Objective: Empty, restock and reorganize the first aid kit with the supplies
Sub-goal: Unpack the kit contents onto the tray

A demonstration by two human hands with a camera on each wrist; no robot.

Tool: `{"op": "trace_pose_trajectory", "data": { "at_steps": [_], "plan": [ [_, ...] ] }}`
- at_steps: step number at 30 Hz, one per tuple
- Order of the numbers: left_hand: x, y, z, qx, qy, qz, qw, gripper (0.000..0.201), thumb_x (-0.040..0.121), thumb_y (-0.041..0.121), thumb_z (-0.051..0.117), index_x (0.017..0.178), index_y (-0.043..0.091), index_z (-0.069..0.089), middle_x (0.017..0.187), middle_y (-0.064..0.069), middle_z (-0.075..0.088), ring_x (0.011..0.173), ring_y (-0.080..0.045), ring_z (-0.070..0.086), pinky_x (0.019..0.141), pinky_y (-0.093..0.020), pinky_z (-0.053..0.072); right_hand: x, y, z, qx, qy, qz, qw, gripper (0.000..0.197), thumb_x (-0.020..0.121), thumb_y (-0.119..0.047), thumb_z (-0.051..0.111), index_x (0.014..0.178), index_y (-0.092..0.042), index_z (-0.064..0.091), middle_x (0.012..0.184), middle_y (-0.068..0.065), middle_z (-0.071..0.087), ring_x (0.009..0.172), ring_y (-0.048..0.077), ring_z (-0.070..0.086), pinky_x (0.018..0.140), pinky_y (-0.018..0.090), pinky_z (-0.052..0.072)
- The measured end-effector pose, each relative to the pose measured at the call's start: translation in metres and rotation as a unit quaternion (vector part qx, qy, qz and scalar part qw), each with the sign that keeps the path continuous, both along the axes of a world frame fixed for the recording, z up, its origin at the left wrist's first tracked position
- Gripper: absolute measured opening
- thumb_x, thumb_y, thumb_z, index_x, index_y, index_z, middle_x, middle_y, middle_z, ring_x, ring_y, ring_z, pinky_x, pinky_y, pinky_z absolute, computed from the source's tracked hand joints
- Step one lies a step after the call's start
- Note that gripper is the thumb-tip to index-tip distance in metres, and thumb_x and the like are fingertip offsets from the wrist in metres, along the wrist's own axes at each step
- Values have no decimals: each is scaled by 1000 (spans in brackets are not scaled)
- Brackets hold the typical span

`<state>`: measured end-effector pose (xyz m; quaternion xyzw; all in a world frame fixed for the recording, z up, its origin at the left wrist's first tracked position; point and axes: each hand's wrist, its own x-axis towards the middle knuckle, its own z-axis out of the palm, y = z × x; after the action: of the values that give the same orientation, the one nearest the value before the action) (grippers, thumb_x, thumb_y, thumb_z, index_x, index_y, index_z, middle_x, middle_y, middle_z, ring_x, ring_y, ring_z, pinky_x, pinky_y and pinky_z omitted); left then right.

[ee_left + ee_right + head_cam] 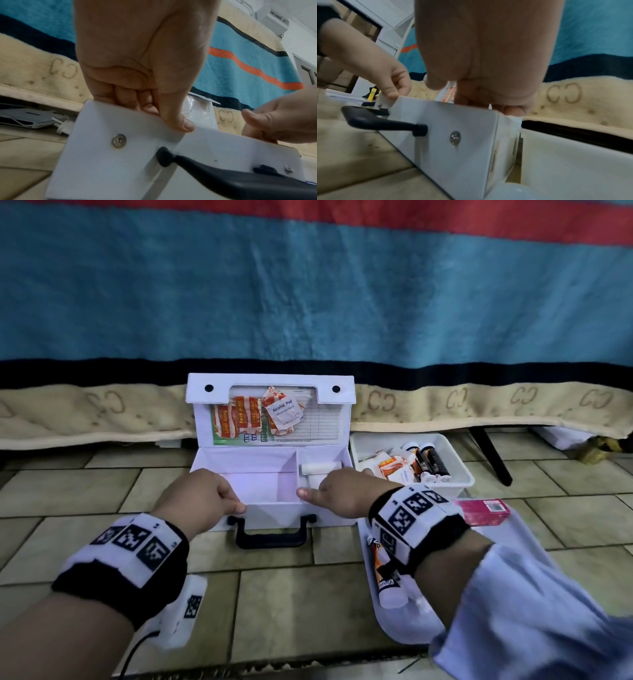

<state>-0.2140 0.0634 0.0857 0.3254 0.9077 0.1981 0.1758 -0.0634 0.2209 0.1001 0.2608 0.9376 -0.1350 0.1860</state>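
The white first aid kit [274, 511] stands open on the tiled floor, lid upright against the blanket. Its lid pocket holds orange-and-white packets [253, 416] and an alcohol pad. The left compartment is bare; white bandage rolls [320, 468] lie in the right one. My left hand [219, 498] pinches the front wall [106, 155] near its left end, thumb [185, 125] outside and fingers inside. My right hand [329, 491] hooks its fingers over the same wall [453, 155] by the right corner, while its thumb [435, 83] sticks out leftward, off the wall.
A black carry handle [272, 534] lies flat in front of the kit. A white bin [459, 474] with bottles and packets stands right of it. Nearer me, a white tray [404, 628] holds a tube [387, 573] and a pink box [486, 510]. A blanket hangs behind.
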Motion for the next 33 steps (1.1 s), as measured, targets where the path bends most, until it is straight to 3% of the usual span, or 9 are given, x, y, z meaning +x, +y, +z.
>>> {"op": "trace_pose_trajectory", "data": {
  "at_steps": [4, 7, 10, 14, 16, 18, 23, 28, 33],
  "plan": [
    [-3, 1, -1, 2, -6, 0, 1000, 17, 71, 30, 80, 59, 26, 69, 72, 9, 68, 79, -14, 62, 74, -28, 50, -2, 9, -2, -39, 33, -26, 998, 70, 93, -62, 21, 63, -6, 49, 73, 13, 61, 74, 21, 49, 77, 31, 31],
    [-4, 0, -2, 3, -5, -5, 1000, 17, 71, 31, 80, 59, 26, 69, 71, 10, 68, 79, -14, 62, 74, -28, 51, 2, 17, -4, -47, 102, -48, 993, 63, 87, -60, 47, 54, -7, 45, 58, 7, 47, 60, 18, 44, 65, 31, 33],
    [-5, 0, -2, 4, -2, -10, 1000, 17, 72, 30, 80, 58, 27, 69, 70, 11, 67, 78, -14, 62, 72, -27, 50, 11, 24, -4, -91, 243, -88, 962, 35, 71, -36, 79, 57, -6, 67, 71, 6, 66, 68, 21, 62, 63, 32, 48],
    [-5, 0, -2, 5, 2, -16, 1000, 17, 72, 29, 79, 59, 27, 69, 70, 11, 67, 75, -12, 61, 63, -25, 44, 24, 32, 2, -119, 365, -168, 908, 18, 63, -19, 86, 77, -19, 74, 89, -4, 70, 76, 23, 69, 70, 27, 56],
    [-4, 0, -2, 9, 6, -23, 1000, 18, 73, 28, 79, 58, 27, 69, 68, 13, 65, 72, -10, 60, 58, -23, 40, 26, 33, -1, -98, 341, -151, 923, 18, 68, -21, 83, 84, -18, 75, 86, -2, 69, 66, 9, 62, 56, 6, 46],
    [-3, 0, -1, 9, 7, -30, 999, 20, 73, 27, 78, 57, 27, 68, 68, 14, 64, 72, -10, 59, 58, -24, 39, 24, 29, -6, -78, 314, -123, 938, 20, 78, -20, 75, 97, -15, 74, 94, 0, 70, 70, 2, 57, 57, 1, 41],
    [-3, 0, -2, 12, 5, -28, 1000, 19, 74, 27, 78, 57, 26, 68, 68, 14, 64, 72, -9, 59, 60, -24, 41, 3, 17, -14, 18, 162, -54, 985, 50, 88, -35, 60, 135, -24, 45, 127, 5, 59, 116, 25, 54, 99, 36, 42],
    [-3, 0, -3, 13, 3, -22, 1000, 19, 74, 28, 78, 57, 27, 68, 69, 13, 65, 75, -12, 61, 69, -27, 47, -8, 14, -14, 65, 121, -55, 989, 34, 87, -26, 62, 119, -21, 50, 111, 2, 62, 111, 23, 55, 100, 40, 32],
    [-3, -1, -5, 19, 5, -12, 1000, 21, 73, 28, 79, 56, 27, 66, 69, 12, 65, 76, -14, 61, 67, -26, 45, -6, 19, -10, 19, 181, -98, 978, 24, 83, -19, 66, 106, -16, 60, 107, 4, 62, 105, 22, 56, 87, 31, 41]
  ]
}}
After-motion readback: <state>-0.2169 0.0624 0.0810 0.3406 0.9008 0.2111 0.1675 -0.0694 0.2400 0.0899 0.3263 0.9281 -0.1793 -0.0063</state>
